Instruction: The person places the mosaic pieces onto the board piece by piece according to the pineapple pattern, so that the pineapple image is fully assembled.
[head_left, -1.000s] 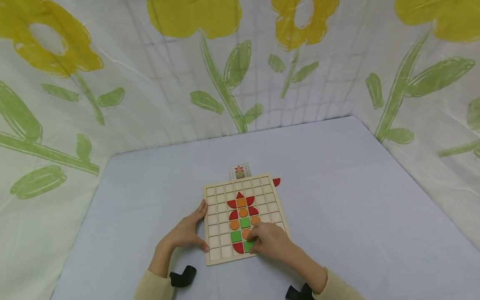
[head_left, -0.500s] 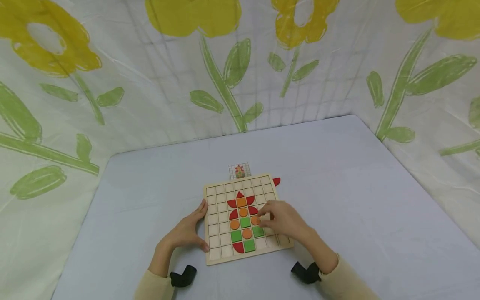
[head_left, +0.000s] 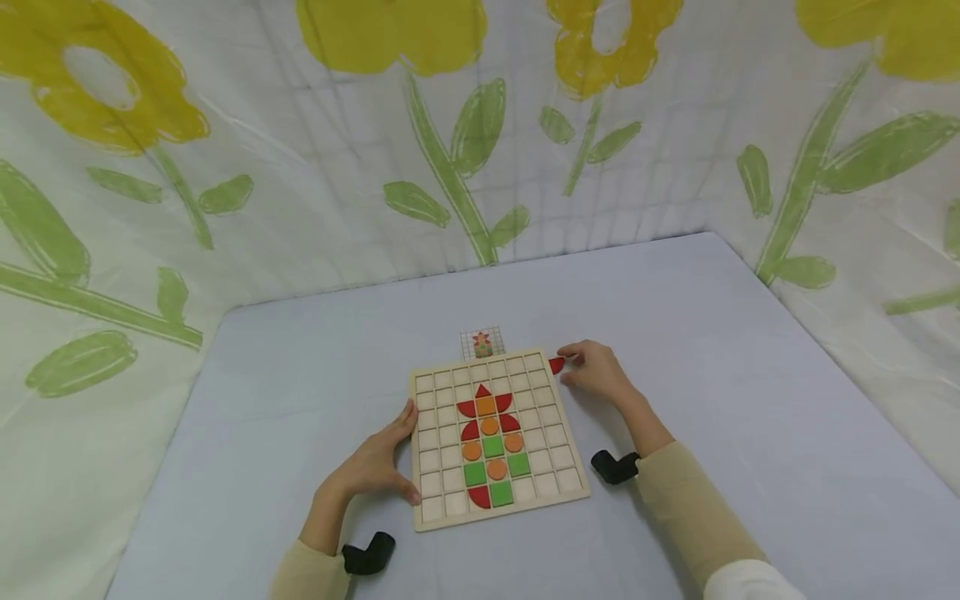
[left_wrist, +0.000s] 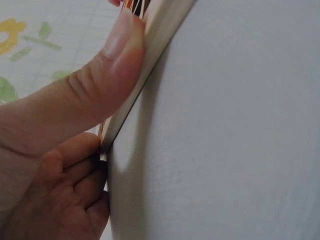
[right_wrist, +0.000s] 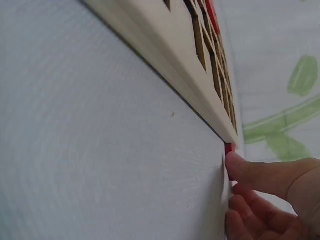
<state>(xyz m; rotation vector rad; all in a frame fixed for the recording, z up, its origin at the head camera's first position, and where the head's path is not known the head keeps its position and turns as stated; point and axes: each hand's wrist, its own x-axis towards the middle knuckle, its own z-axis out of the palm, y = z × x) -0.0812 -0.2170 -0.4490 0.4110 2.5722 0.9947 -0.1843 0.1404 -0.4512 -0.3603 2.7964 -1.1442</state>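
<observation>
A square wooden grid board [head_left: 551, 437] lies on the table, with red, orange and green shape tiles set in its middle columns. My left hand [head_left: 378, 462] rests along the board's left edge, thumb near the front corner and fingers farther back. In the left wrist view the thumb [left_wrist: 122, 55] lies against the wooden edge. Beyond the board's far right corner my right hand [head_left: 600, 371] pinches a red quarter-circle tile [head_left: 556, 365] between thumb and finger. In the right wrist view the thumb [right_wrist: 240, 167] partly covers that red tile [right_wrist: 229, 148].
A small pattern card [head_left: 480, 343] with a printed grid figure lies behind the board. The white table [head_left: 300, 375] meets a cloth backdrop [head_left: 322, 167] painted with yellow flowers. A black wrist mount [head_left: 615, 467] sits by each wrist.
My right hand has moved from the board's lower tiles up and right to the red tile outside it. A green square that it covered now shows. The left hand stays put.
</observation>
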